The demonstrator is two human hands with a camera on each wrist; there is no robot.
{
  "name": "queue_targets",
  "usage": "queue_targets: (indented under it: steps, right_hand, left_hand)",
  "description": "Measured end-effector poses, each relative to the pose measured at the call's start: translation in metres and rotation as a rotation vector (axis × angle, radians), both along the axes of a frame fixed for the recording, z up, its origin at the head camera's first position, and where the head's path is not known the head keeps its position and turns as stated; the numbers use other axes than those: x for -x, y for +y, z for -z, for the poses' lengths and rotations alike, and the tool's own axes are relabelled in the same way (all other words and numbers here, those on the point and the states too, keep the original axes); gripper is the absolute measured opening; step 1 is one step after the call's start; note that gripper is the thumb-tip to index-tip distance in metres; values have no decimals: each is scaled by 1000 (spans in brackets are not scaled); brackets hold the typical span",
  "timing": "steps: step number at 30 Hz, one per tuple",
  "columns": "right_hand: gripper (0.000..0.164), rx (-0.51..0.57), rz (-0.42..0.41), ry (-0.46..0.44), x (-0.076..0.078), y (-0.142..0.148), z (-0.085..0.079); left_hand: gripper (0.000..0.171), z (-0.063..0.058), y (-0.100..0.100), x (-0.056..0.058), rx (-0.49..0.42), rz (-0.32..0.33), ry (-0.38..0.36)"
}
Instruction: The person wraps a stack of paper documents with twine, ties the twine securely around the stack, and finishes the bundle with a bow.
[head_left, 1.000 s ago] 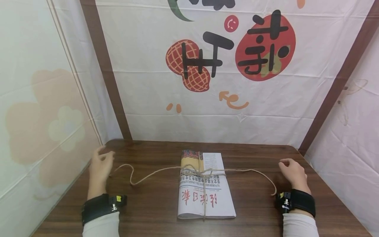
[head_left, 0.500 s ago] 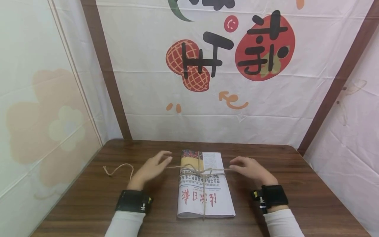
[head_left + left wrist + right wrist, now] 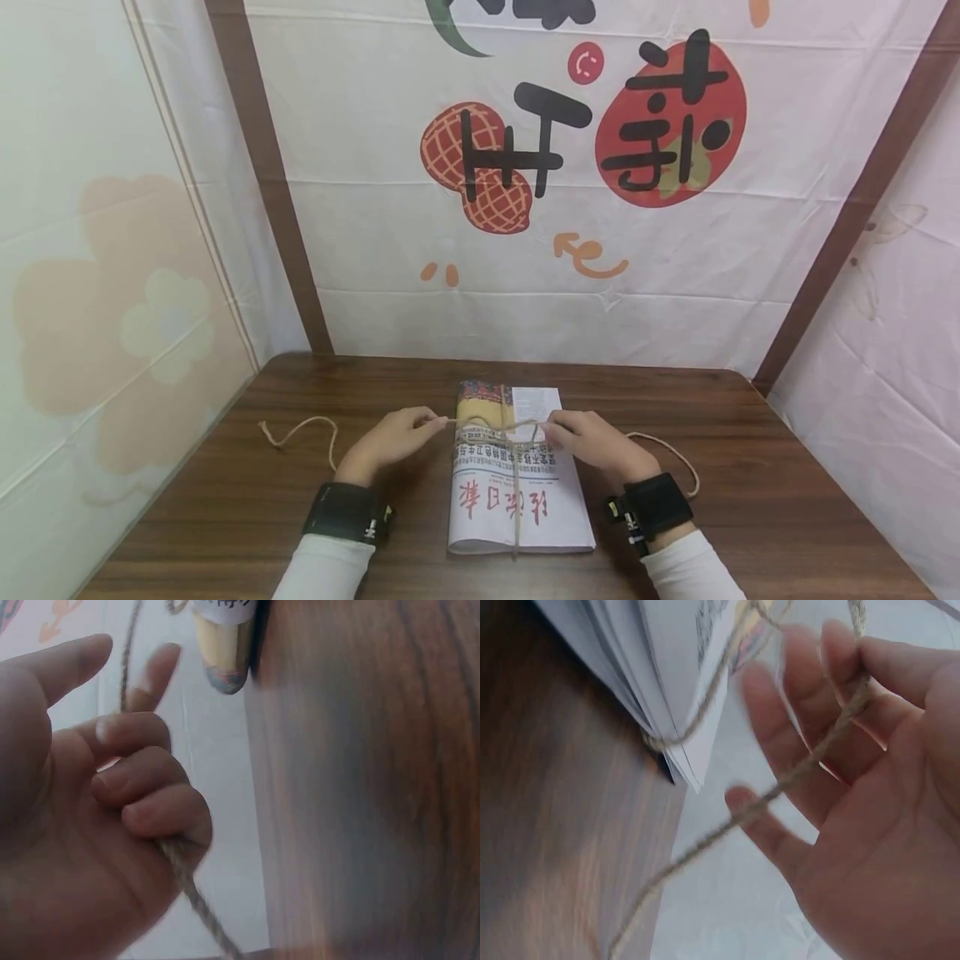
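A folded stack of newspaper (image 3: 491, 504) lies on the table, with brown twine (image 3: 516, 521) crossed round it both ways. My left hand (image 3: 393, 437) is at the stack's left edge; in the left wrist view, its lower fingers curl round the left length of twine (image 3: 196, 900), while thumb and index finger stand apart. Over the stack's upper right side, my right hand (image 3: 592, 442) pinches the other length between thumb and forefinger. That length of twine (image 3: 697, 851) crosses the palm in the right wrist view, other fingers loosely bent. The knot area lies between both hands.
The brown wooden table (image 3: 660, 567) carries loose twine ends beyond each hand, the left tail curling near the table's left edge. A printed white cloth wall (image 3: 525, 325) rises behind the table, with more cloth on both sides.
Both hands have come inward from the table's sides to the stack along the twine. In the last half second, the right hand has moved left over the newspaper, while the left has shifted slightly right.
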State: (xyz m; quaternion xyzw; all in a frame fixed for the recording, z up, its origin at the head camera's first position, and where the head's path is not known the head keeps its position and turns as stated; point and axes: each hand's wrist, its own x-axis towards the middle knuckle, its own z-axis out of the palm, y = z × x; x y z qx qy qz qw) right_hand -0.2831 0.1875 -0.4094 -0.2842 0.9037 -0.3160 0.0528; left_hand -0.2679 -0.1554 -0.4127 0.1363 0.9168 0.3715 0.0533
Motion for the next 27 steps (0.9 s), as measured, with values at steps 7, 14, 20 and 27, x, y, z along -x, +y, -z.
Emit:
queue_targets:
  steps: [7, 14, 20, 27]
  right_hand:
    - [34, 10, 77, -28, 5, 30, -7]
    - [36, -42, 135, -113, 6, 64, -13]
    - [33, -56, 158, -125, 5, 93, -13]
    - [31, -23, 199, -201, 2, 118, -4]
  left_hand:
    - [33, -9, -21, 0, -76, 53, 32]
    - [36, -16, -52, -9, -206, -2, -46]
    - [42, -21, -77, -17, -289, -21, -92]
    - [42, -16, -102, -21, -190, -41, -57]
